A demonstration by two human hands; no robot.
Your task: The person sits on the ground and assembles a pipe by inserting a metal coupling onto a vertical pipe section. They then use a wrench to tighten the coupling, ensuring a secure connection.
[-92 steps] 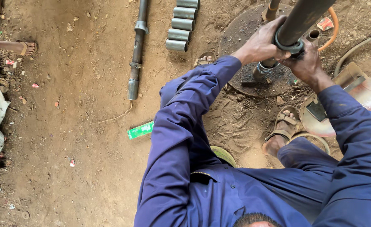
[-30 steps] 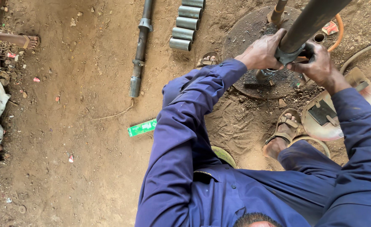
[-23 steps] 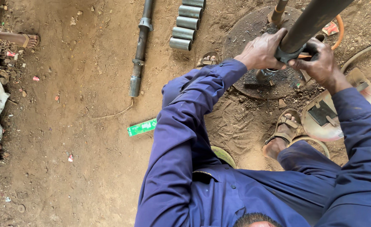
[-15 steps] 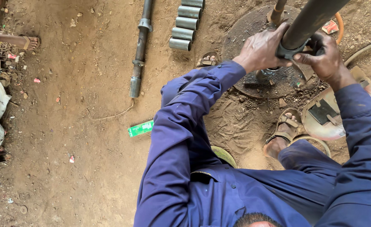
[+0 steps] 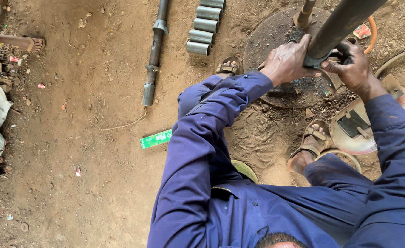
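**A:** so what was the setup? Starting nearest the camera, there was the blue coverall [image 5: 257, 206], with both sleeves stretched out toward the far right, and sandalled feet [image 5: 310, 144] planted on the dirt floor [image 5: 83, 151] underneath.

**B:** yeah, and both hands were on the same thing, the dark pipe [image 5: 338, 25]. The left hand [image 5: 287, 62] was curled tight around it just above the collar [image 5: 317, 62] at its lower end. The right hand [image 5: 354, 66] sat on the other side with its fingers closed over that same collar. So neither hand was open or empty.

**A:** which way did the pipe run?

**B:** its long axis climbed from the hands up and off the top right of the frame, leaning back toward the camera, so I couldn't see the upper end at all. The lower end sat right over the round rusty plate [image 5: 276, 36], between the two hands. Honestly both hands looked about equally near it, one left of it and one right.

**A:** and past that?

**B:** a green packet [image 5: 156, 138] lay on the floor to the left. Farther off a long jointed rod [image 5: 154, 55] lay pointing away, with a row of short metal sleeves [image 5: 206, 25] just right of it. An orange hose [image 5: 372, 34] curled at the far right.
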